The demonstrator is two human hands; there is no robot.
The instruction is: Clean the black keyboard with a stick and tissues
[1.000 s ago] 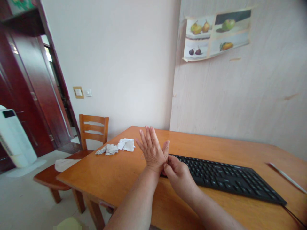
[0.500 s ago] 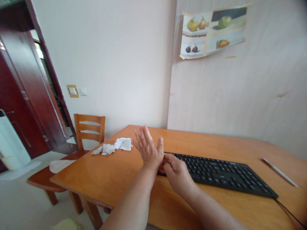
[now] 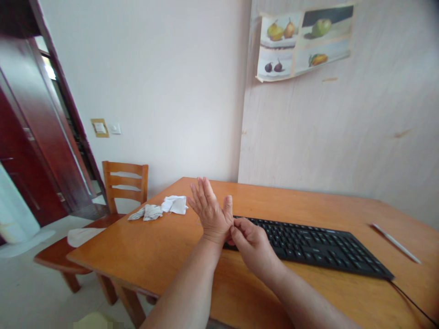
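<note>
My left hand [image 3: 213,212] is raised above the wooden table [image 3: 164,253], its fingers spread and the back of the hand towards me. It holds nothing. My right hand [image 3: 252,235] is closed in a pinch at the thumb-side base of the left hand, near the wrist. What sits between its thumb and fingertips, if anything, is too small to make out. Behind both hands lies a black keyboard [image 3: 315,249], partly covered by them at its left end.
Crumpled white cloths [image 3: 174,204] lie left of my hands. A white pen-like stick [image 3: 396,243] rests right of the keyboard, whose cable [image 3: 411,304] runs off the near right side. A wooden chair [image 3: 125,183] stands left. Fruit pictures [image 3: 305,43] hang on the wall.
The view has shifted slightly, so most things sit a little further left. My right thumb has straightened towards the left wrist; the left hand stays spread.
</note>
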